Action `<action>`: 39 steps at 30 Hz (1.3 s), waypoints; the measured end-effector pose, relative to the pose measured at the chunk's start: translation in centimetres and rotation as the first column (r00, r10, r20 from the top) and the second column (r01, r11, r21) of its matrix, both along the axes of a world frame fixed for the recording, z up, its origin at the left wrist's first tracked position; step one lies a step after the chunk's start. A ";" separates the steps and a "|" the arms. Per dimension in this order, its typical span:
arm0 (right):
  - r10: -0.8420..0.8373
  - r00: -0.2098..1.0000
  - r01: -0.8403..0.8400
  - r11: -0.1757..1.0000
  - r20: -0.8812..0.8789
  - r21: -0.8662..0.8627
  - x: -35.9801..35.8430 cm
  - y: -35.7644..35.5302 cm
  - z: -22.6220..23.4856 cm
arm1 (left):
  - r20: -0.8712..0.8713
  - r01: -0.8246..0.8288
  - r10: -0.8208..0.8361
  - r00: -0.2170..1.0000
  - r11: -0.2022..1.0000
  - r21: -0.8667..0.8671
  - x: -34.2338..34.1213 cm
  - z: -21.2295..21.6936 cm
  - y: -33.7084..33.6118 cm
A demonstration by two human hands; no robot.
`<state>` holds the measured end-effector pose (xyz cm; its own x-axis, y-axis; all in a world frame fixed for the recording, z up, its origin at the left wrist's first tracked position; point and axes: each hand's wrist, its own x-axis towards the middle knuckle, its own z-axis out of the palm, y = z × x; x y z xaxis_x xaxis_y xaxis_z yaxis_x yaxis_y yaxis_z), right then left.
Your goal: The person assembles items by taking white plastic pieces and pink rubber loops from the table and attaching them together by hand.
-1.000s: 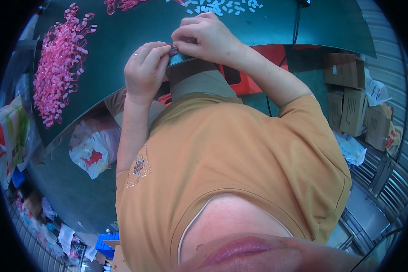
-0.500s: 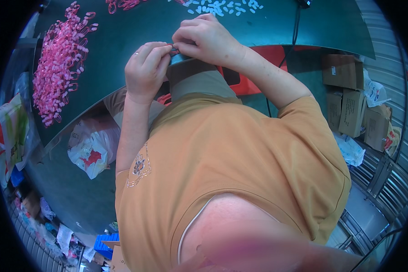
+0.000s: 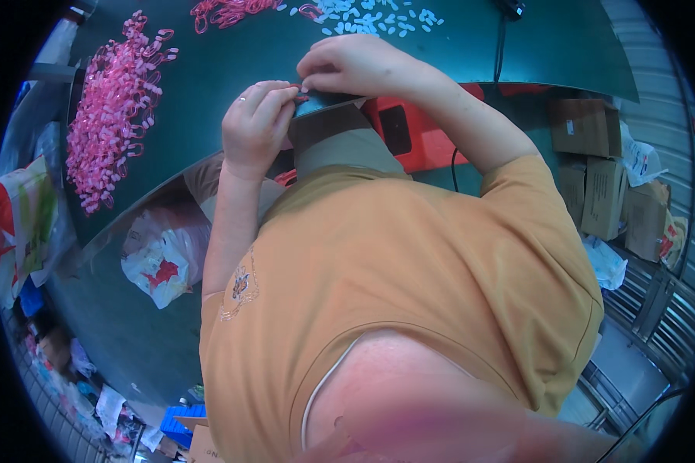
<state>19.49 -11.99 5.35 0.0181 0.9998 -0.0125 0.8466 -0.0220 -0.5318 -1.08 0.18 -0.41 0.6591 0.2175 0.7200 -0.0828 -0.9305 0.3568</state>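
My left hand (image 3: 256, 127), a ring on one finger, is pinched at the table's near edge on a small red loop (image 3: 303, 98), mostly covered by the fingers. Close against it, my right hand (image 3: 355, 68) is bent over with thumb and fingertips together at the loop's other end. Beyond my hands lie scattered small white pieces (image 3: 371, 15) and a tangle of red loops (image 3: 232, 11). On the left side of the table, a long heap of pink loops with pale tabs (image 3: 112, 123) is spread out.
The dark green table (image 3: 193, 85) curves round in front of me. A black cable (image 3: 500, 50) crosses it and hangs over the edge. Beneath is a red plastic stool (image 3: 421, 139). White plastic bags (image 3: 158, 258) sit below left; cardboard boxes (image 3: 587, 127) are stacked at right.
The view has shifted slightly, so the table's things appear a little lower. Both hands stay together at the table's edge; the right fingers have shifted slightly around the red loop.
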 end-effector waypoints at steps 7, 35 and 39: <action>-0.039 0.998 0.034 0.996 0.059 0.082 -1.2 -0.5 -0.4 | -0.055 -0.028 0.029 0.998 1.000 0.011 -0.3 0.3 -0.2; 0.137 0.950 -0.158 0.986 0.279 0.054 -0.7 0.1 -1.2 | 0.005 0.032 -0.033 0.999 0.998 0.049 -0.2 -0.2 -0.5; 0.023 0.913 -0.158 0.940 0.408 0.301 3.5 0.1 -2.0 | -0.003 0.020 -0.020 1.000 1.000 0.006 -0.1 0.4 -0.6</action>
<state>23.02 -11.92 3.34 -0.1368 0.9449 0.2973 0.9765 0.1792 -0.1200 -1.14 -0.45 -0.03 0.6653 0.2000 0.7193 -0.1005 -0.9307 0.3517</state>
